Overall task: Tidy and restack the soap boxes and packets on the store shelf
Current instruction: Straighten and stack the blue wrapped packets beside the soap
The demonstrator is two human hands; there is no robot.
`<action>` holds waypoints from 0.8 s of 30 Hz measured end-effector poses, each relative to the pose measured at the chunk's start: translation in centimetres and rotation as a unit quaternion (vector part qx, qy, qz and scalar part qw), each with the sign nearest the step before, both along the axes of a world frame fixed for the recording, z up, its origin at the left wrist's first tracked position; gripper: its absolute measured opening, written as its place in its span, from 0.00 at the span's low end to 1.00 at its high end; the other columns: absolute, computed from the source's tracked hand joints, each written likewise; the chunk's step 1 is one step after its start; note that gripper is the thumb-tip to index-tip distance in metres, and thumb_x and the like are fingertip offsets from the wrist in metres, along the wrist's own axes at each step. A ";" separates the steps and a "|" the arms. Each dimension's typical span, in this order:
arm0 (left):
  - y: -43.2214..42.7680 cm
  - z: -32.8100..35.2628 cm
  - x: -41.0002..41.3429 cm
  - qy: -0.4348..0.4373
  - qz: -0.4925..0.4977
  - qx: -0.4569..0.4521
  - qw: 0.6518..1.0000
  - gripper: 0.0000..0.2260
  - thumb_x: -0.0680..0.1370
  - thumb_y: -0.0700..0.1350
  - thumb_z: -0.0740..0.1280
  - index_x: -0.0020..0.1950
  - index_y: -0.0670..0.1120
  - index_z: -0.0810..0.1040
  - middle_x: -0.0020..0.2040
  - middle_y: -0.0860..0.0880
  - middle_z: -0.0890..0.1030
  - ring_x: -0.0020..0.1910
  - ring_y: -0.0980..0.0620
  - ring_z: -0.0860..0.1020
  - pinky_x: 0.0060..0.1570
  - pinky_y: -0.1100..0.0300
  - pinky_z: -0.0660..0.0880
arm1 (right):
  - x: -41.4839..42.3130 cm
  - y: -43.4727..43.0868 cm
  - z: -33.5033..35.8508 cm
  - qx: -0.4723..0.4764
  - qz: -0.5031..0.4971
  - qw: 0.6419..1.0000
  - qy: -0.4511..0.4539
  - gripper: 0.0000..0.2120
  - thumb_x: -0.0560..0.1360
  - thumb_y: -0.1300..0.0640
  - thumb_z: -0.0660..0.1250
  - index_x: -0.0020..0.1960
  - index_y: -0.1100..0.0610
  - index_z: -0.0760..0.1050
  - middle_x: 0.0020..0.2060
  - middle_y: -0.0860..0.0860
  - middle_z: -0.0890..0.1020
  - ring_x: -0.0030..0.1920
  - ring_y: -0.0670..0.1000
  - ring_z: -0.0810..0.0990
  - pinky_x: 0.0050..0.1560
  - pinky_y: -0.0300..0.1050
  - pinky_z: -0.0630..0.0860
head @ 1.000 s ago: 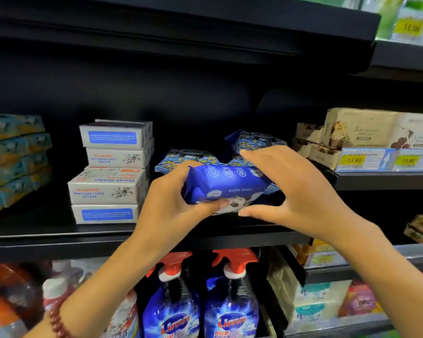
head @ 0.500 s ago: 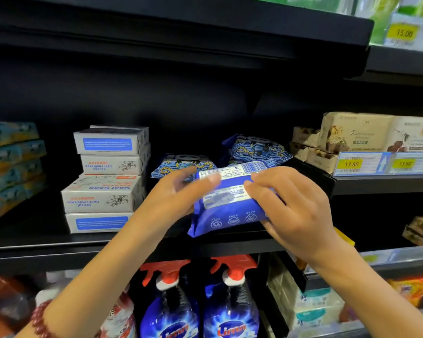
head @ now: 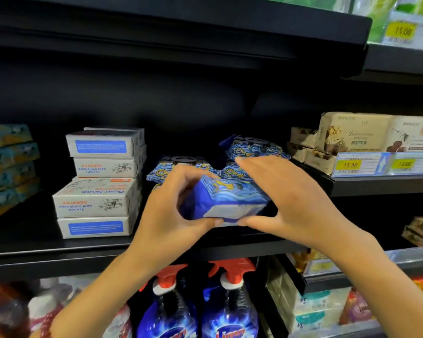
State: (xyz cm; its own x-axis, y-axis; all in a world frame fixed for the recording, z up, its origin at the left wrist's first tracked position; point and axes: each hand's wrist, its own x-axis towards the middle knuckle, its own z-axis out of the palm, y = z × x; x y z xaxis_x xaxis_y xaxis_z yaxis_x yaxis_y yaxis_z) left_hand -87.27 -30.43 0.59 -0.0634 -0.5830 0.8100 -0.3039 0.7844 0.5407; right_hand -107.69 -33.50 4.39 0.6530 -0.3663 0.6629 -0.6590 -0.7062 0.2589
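Left hand (head: 171, 211) and right hand (head: 286, 203) are both gripping one blue soap packet (head: 226, 201), thumbs underneath, fingers over its top; it is hanging just above the front edge of the black shelf (head: 59, 250). The hands are hiding its two ends. Behind it, more blue packets (head: 254, 147) are lying toward the shelf's back, partly covered. At the shelf's left, four white soap boxes (head: 100, 184) are sitting in an uneven stack. Below, two spray bottles (head: 198, 313) are cut off by the frame's lower edge.
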 end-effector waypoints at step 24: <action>-1.8 7.0 4.7 -0.190 0.235 0.094 0.949 0.40 0.53 0.56 0.78 0.64 0.48 0.76 0.46 0.62 0.78 0.42 0.67 0.77 0.38 0.77 0.68 | 2.9 0.4 -3.0 -0.039 -0.001 0.974 -0.222 0.25 0.69 0.55 0.73 0.61 0.64 0.73 0.57 0.57 0.77 0.61 0.54 0.72 0.64 0.41 0.65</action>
State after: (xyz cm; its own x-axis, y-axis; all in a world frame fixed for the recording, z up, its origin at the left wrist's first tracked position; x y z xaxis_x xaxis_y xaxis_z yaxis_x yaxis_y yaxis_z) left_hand -82.58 -32.27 7.60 -0.0267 -0.7515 0.6592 -0.7966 0.4144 0.4402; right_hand -104.84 -33.10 1.42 0.2955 -0.3043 0.9056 -0.7193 -0.6947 0.0013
